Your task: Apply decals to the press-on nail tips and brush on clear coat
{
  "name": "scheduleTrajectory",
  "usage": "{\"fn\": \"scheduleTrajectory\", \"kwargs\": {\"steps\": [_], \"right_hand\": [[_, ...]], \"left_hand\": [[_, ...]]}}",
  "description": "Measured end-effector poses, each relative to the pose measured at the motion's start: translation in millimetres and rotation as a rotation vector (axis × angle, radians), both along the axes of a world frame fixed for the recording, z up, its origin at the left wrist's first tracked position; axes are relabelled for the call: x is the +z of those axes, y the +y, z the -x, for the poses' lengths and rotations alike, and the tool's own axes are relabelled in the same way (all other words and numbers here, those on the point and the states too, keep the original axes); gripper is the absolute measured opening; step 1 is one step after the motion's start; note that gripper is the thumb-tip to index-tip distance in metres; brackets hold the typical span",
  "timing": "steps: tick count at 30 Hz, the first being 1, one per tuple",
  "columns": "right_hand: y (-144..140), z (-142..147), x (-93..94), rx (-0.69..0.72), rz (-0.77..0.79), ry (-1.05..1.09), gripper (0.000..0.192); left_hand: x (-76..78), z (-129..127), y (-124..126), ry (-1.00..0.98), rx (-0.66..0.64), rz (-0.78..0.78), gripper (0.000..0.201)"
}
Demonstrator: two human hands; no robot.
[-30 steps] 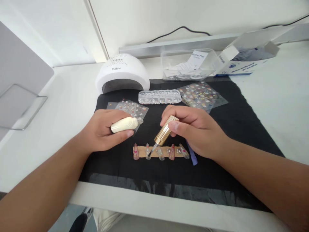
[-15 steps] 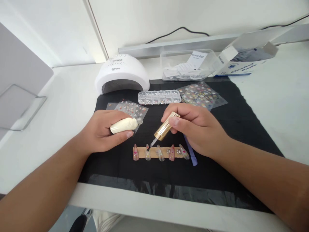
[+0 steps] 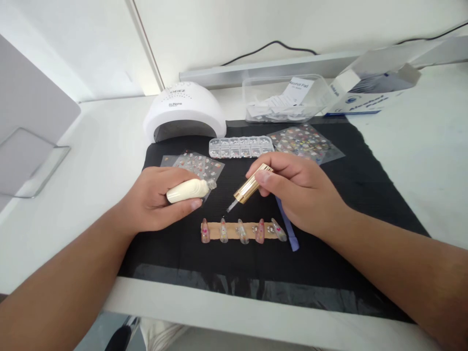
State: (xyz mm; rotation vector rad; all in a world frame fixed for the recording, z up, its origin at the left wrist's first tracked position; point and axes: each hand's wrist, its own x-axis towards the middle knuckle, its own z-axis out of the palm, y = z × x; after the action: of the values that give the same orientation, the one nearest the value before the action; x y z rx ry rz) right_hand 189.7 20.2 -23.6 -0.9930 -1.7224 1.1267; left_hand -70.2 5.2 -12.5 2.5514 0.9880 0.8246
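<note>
My left hand (image 3: 161,200) is closed around a cream nail polish bottle (image 3: 187,190), tilted on its side with the uncapped neck pointing right. Between the fingers and thumb of my right hand (image 3: 296,190) is a gold-capped nail polish brush (image 3: 253,184), its bristles slanting down to the left. The brush tip hovers just above and behind the row of press-on nails, touching none that I can see. Several clear and pink decorated press-on nails (image 3: 224,230) sit spaced along a tan strip (image 3: 214,231) on the black mat (image 3: 175,253).
A purple stick (image 3: 288,226) lies beneath my right hand. Behind are a gem case (image 3: 241,147), sticker sheets (image 3: 305,144), a white nail lamp (image 3: 186,112), a clear bin of alcohol pads (image 3: 285,105) and an open alcohol pad box (image 3: 373,95).
The brush has lifted up and away from the second nail from the left, where its tip was. My left hand and the bottle have hardly moved.
</note>
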Motion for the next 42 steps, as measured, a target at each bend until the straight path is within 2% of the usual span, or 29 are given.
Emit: {"fn": "scheduleTrajectory", "kwargs": {"steps": [3, 7, 12, 27, 31, 34, 36, 42], "right_hand": [[-0.8, 0.5, -1.0, -0.033, 0.060, 0.145, 0.024], [-1.5, 2.1, -3.3, -0.147, 0.038, 0.327, 0.024], [-2.8, 2.8, -4.5, -0.250, -0.003, 0.395, 0.028], [-5.1, 4.4, -6.9, -0.184, 0.003, 0.403, 0.025], [-5.6, 3.2, -6.8, -0.111, -0.066, 0.232, 0.024], [-4.4, 2.2, -4.9, 0.013, -0.165, 0.055, 0.015], [-3.4, 1.8, -3.8, 0.058, -0.190, 0.028, 0.010], [-3.5, -1.5, -7.4, -0.005, -0.105, 0.134, 0.017]], "left_hand": [[0.4, -0.4, -0.3, 0.000, -0.012, -0.003, 0.009], [0.0, -1.4, -1.0, 0.009, -0.034, -0.011, 0.010], [-2.3, -2.5, -0.7, -0.020, -0.079, -0.022, 0.009], [-4.4, -7.5, -1.2, -0.055, -0.086, -0.008, 0.011], [-4.3, -10.3, -2.7, -0.054, -0.091, 0.028, 0.009], [-3.9, -12.3, -4.1, -0.048, -0.106, 0.061, 0.007], [-3.7, -12.7, -4.7, -0.047, -0.112, 0.067, 0.007], [-4.9, -9.8, -4.5, -0.051, -0.101, 0.038, 0.009]]}}
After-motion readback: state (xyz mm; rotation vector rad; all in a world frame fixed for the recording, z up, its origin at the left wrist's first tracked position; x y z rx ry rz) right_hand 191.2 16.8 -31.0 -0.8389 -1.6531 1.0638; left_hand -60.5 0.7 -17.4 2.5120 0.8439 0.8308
